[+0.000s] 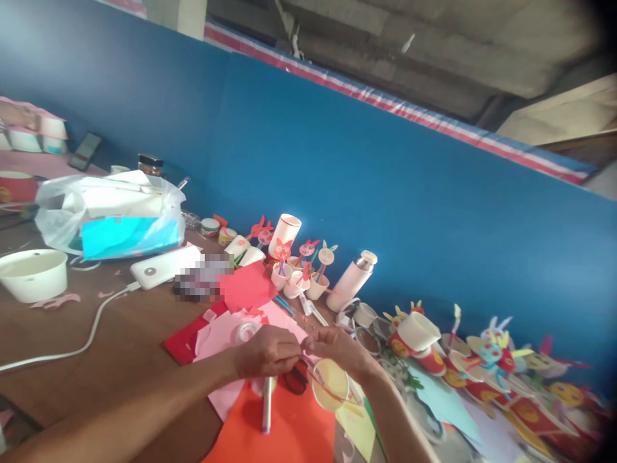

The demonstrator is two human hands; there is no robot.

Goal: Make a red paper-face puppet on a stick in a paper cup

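1. A brown table [110,321] runs along a blue partition wall [385,161], with paper crafts [491,366] at 3 o'clock from the hands.
2. A paper cup [330,384] rests on orange paper [284,424], at 6 o'clock from the right hand [337,350].
3. The right hand and left hand [267,352] pinch their fingers closed on a thin strip [318,376] just above the cup.

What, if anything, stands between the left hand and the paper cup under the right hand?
Dark red scissor handles lie on the orange paper, low in the gap between the left hand and the paper cup. The right hand is above the cup.
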